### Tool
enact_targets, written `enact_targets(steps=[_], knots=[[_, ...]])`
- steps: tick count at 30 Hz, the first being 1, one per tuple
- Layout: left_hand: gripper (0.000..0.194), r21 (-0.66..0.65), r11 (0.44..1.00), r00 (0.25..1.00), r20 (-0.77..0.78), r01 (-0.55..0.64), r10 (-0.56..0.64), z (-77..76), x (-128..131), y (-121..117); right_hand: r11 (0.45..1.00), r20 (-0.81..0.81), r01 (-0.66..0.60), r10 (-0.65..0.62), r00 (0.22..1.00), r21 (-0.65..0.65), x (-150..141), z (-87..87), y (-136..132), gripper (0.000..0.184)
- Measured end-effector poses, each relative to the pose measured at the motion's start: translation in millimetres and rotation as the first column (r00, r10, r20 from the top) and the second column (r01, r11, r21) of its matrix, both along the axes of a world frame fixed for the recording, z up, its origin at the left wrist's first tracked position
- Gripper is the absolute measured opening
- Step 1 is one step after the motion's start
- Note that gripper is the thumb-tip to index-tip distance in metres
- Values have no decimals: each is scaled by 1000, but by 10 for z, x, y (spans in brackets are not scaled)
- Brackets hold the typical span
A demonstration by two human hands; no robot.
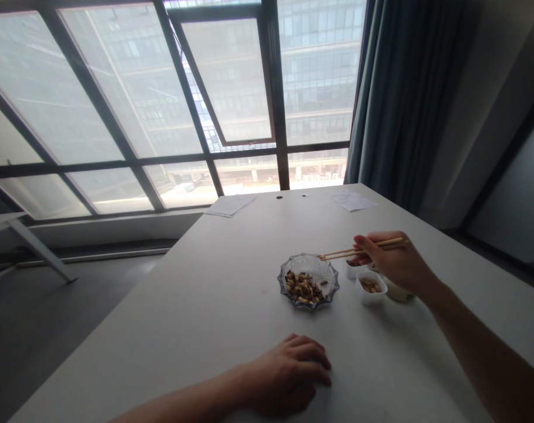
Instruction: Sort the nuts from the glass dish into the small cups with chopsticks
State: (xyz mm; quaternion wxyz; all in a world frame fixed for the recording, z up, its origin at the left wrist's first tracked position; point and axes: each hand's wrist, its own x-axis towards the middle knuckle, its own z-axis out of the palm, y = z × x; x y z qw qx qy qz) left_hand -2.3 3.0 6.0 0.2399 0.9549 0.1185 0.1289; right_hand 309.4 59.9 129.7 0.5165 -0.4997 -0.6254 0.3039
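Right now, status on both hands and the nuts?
Right hand holds wooden chopsticks, tips at glass dish rim. Left hand rests on table, empty. Nuts in dish; small white cup beside it.

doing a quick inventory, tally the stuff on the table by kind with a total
pair of wooden chopsticks in the right hand: 1
glass dish: 1
small white cups: 2
partly hidden pale container: 1
sheets of paper: 2
total: 7
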Motion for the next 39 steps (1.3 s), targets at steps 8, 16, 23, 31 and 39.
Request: enact_targets(steps=[8,16,23,31,39], knots=[[37,-5,1000,1000,-9,3,-3,16,-13,0,966,181,254,-241,954,-56,536,369,-232,47],[35,1,1000,1000,16,-5,5,-7,-13,-1,963,297,173,-107,949,-207,561,327,-244,50],[35,-8,1000,1000,13,0,0,1,-11,0,980,197,173,-150,969,-102,518,302,-202,55],[37,-16,1000,1000,8,1,-1,-2,-12,1,1000,133,28,-27,991,-5,184,178,-126,52],[37,-7,1000,1000,19,-3,3,-27,-10,2,981,78,-192,194,978,-31,-360,-302,81,50]])
